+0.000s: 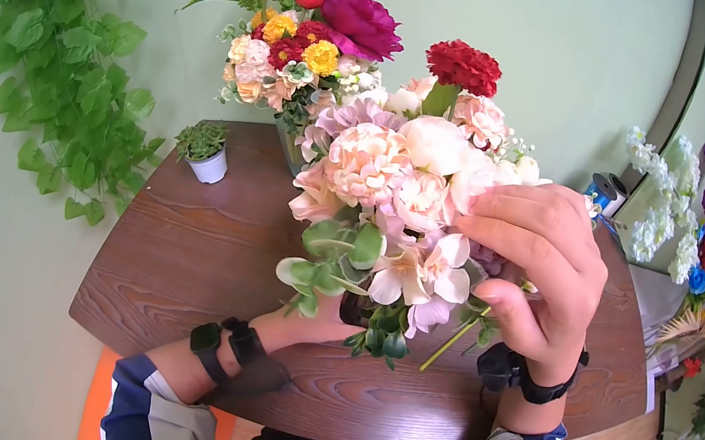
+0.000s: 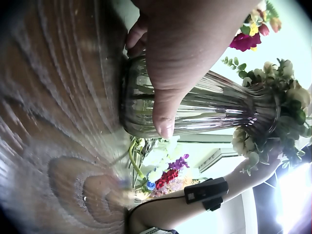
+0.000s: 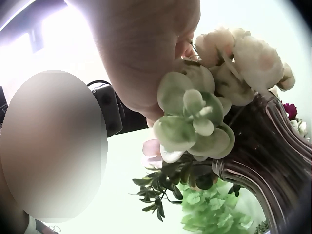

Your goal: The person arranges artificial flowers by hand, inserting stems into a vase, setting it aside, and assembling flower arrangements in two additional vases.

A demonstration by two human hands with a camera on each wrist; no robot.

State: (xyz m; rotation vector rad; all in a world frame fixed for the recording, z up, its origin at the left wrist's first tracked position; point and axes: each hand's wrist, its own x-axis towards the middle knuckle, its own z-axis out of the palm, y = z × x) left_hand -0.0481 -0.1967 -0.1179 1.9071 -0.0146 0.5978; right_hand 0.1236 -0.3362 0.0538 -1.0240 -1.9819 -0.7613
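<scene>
Holding a vase (image 2: 219,105) low, near its base, with the left grip (image 2: 183,58), thumb pressed across the ribbed glass and fingers on the far side. Touching pale petals at the right of the bouquet (image 1: 372,162) with the right grip (image 1: 552,265), partly open, fingers gently bent and thumb well apart from them; impossible to tell whether any stem is caught inside. Just below, a slanting green stem (image 1: 451,343). On the table (image 1: 176,255), the vase, base down, filled with stems and topped by the bouquet in pink, cream and lilac, with rounded green leaves (image 1: 328,253) at the front. Above the bouquet, a ruffled red flower (image 1: 462,67). Farther back, a second vase (image 1: 287,147) of tulips, yellow and red blooms and one large magenta flower (image 1: 361,22). Near the far left edge, a small potted plant (image 1: 209,166). Down the wall at left, a leafy vine (image 1: 48,72).
</scene>
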